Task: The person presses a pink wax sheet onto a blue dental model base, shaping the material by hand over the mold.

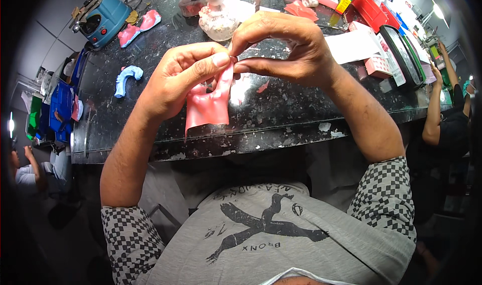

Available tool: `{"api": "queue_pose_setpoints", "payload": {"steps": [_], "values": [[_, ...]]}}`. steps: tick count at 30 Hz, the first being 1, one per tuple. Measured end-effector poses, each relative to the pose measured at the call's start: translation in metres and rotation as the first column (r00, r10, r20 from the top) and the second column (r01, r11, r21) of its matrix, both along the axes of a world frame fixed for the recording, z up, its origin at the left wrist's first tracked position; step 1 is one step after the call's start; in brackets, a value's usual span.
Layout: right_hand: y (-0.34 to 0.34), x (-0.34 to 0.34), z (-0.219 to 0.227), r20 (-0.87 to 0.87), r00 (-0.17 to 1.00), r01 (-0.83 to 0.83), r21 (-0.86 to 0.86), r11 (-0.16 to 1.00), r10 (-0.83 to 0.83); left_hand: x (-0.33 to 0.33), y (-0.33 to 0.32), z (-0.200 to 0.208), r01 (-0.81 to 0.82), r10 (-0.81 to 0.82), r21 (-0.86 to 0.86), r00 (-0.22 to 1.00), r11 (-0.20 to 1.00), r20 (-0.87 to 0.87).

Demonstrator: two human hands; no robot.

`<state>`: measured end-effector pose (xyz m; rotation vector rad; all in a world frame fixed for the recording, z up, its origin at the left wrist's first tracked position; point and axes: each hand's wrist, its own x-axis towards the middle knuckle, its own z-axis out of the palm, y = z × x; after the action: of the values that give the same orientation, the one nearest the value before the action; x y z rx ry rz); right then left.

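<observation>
A glossy pink wax sheet (208, 112) is held above the front part of the black table, its smooth lower edge hanging down and its upper part bent and narrowed. My left hand (187, 75) grips that upper part between thumb and curled fingers. From the right, my right hand (288, 46) meets the sheet's upper tip, thumb and index finger closed around it; a small dark reddish spot shows between the fingertips. The exact fold under the fingers is hidden.
Left of my hands lie a blue horseshoe-shaped mould (127, 78), pink-and-blue moulds (149, 20) and a blue machine (104, 20). Behind stands a wax-spattered glass burner (219, 25). Rightward are white paper (354, 47) and a black case (400, 56). People sit at both sides.
</observation>
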<state>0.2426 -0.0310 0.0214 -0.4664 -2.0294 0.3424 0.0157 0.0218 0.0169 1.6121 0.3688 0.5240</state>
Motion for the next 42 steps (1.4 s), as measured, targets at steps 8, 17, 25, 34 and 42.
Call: {"api": "queue_pose_setpoints", "payload": {"steps": [8, 17, 25, 34, 42], "values": [[0.000, -0.002, 0.000, 0.009, 0.998, 0.068, 0.120, 0.990, -0.070, -0.001, -0.002, 0.001, 0.033, -0.029, -0.098, 0.999, 0.995, 0.045], [-0.002, 0.000, 0.001, 0.072, 0.991, 0.107, 0.114, 0.988, -0.116, 0.001, -0.006, 0.004, 0.030, -0.026, -0.079, 0.998, 0.996, 0.053], [-0.003, 0.001, -0.006, 0.016, 0.988, 0.153, -0.017, 0.988, -0.153, 0.007, -0.008, 0.005, -0.037, 0.048, -0.092, 0.992, 0.995, 0.121], [0.011, 0.000, -0.017, -0.163, 0.955, 0.198, -0.272, 0.942, -0.248, 0.008, 0.008, -0.003, -0.316, 0.303, -0.001, 0.907, 0.949, 0.294], [0.003, -0.014, -0.016, -0.263, 0.950, -0.091, -0.748, 0.657, -0.167, 0.004, 0.015, -0.010, -0.335, 0.371, -0.161, 0.847, 0.929, 0.382]]}}
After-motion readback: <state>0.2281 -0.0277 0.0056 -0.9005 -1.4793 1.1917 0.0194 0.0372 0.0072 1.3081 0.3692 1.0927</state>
